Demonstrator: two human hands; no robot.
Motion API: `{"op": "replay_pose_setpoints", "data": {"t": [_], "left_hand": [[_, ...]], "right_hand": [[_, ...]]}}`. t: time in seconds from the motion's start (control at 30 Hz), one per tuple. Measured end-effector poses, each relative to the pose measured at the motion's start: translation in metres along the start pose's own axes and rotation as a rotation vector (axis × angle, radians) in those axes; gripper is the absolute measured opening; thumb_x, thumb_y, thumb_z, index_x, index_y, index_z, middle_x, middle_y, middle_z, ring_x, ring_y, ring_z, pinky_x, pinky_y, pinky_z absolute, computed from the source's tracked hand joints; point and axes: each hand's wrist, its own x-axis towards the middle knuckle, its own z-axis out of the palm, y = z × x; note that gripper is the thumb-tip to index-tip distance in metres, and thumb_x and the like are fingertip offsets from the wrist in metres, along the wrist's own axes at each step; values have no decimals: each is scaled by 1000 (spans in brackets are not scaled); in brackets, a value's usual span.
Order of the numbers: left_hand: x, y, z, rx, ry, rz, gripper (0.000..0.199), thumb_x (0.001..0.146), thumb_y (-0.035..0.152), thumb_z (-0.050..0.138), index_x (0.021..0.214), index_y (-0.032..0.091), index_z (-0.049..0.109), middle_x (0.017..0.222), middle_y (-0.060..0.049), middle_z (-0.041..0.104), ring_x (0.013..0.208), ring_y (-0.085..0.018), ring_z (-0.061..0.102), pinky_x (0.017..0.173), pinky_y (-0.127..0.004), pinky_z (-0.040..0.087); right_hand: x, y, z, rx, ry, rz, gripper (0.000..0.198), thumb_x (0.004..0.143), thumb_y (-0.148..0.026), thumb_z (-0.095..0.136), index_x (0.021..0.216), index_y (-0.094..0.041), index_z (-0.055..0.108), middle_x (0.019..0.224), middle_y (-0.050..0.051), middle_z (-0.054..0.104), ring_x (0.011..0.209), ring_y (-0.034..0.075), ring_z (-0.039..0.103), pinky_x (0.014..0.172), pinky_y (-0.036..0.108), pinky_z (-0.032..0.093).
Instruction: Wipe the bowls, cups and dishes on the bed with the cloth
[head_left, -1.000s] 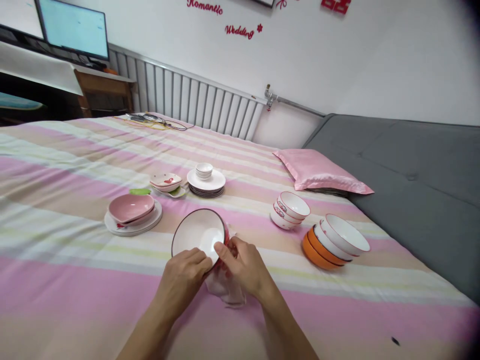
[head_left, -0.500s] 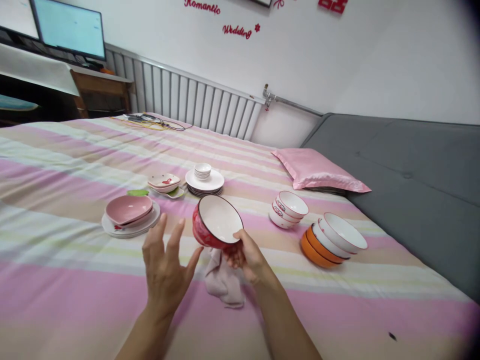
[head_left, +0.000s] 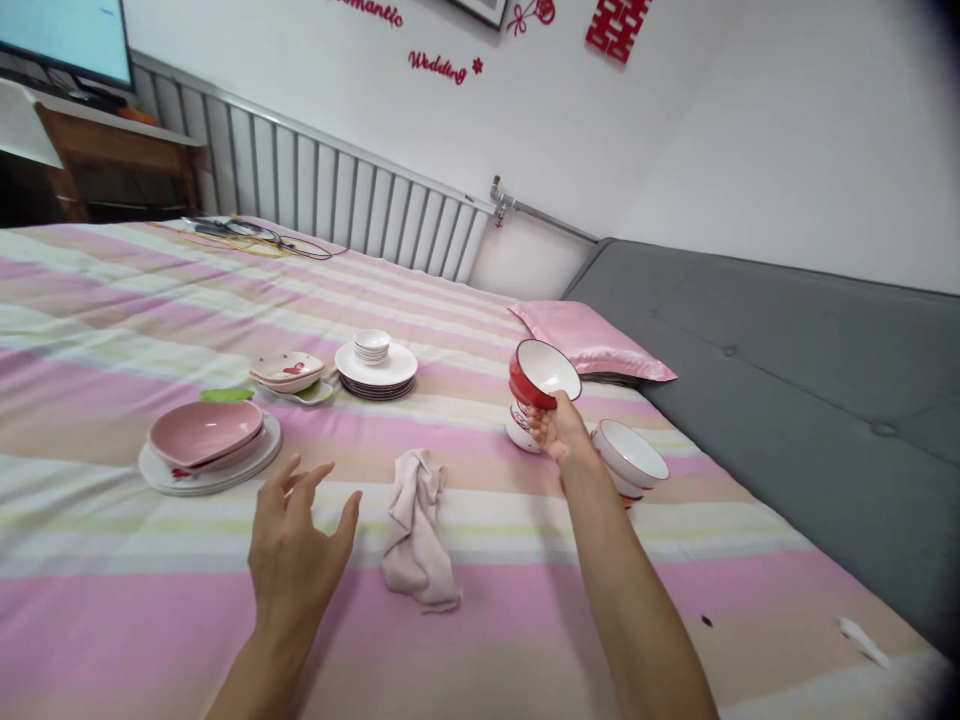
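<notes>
My right hand (head_left: 561, 428) grips a red bowl (head_left: 527, 382) with a white inside and dark rim, thumb over its edge. The bowl is tilted, its mouth toward me, and hides most of the small white bowls (head_left: 519, 432) behind and below it; whether it touches them I cannot tell. Just right of my wrist stands a stack of larger bowls, a white one (head_left: 634, 458) with a red rim on top; my forearm covers much of its lower part. My left hand (head_left: 300, 540) hovers over the bed with fingers apart, holding nothing. Between my hands lies a crumpled pale pink cloth (head_left: 418, 535).
On the left, pink dishes (head_left: 206, 432) rest on white plates (head_left: 271, 455). Beyond them are heart-patterned dishes (head_left: 286, 368) and a plate stack (head_left: 390, 368) topped by small white bowls (head_left: 372, 345). A pink pillow (head_left: 592, 340) lies by the grey headboard (head_left: 765, 360).
My right hand has carried the red bowl rightward and away, from above the cloth to the small white bowls. My left hand has drawn back from the bowl. The view has swung right.
</notes>
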Motion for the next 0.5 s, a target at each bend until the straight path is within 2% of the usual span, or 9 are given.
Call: {"op": "replay_pose_setpoints", "data": {"t": [0.1, 0.2, 0.3, 0.5], "left_hand": [[0, -1, 0, 34, -4, 0, 34, 77, 35, 60, 106, 16, 60, 123, -16, 51, 101, -28, 55, 81, -39, 48], [0, -1, -1, 39, -17, -1, 33, 78, 35, 59, 105, 16, 60, 123, -15, 51, 101, -28, 56, 79, -37, 49], [0, 0, -2, 46, -31, -13, 33, 78, 35, 59, 105, 16, 61, 123, -15, 51, 102, -28, 55, 76, -37, 49], [-1, 0, -2, 44, -46, -45, 34, 77, 36, 60, 105, 18, 61, 124, -14, 51, 99, -28, 57, 73, -37, 50]], "right_hand": [[27, -14, -10, -29, 110, 13, 29, 91, -38, 47, 98, -13, 57, 87, 3, 61, 67, 11, 58, 58, 25, 49], [46, -20, -19, -57, 177, 46, 31, 89, -34, 52, 113, -15, 54, 109, 7, 58, 90, 17, 60, 76, 37, 52], [57, -19, -25, -83, 210, 72, 32, 89, -33, 52, 116, -16, 53, 115, 8, 56, 96, 19, 59, 81, 39, 51], [62, -14, -33, -161, 234, 66, 32, 89, -32, 53, 116, -15, 53, 115, 8, 56, 96, 19, 59, 81, 40, 51]]}}
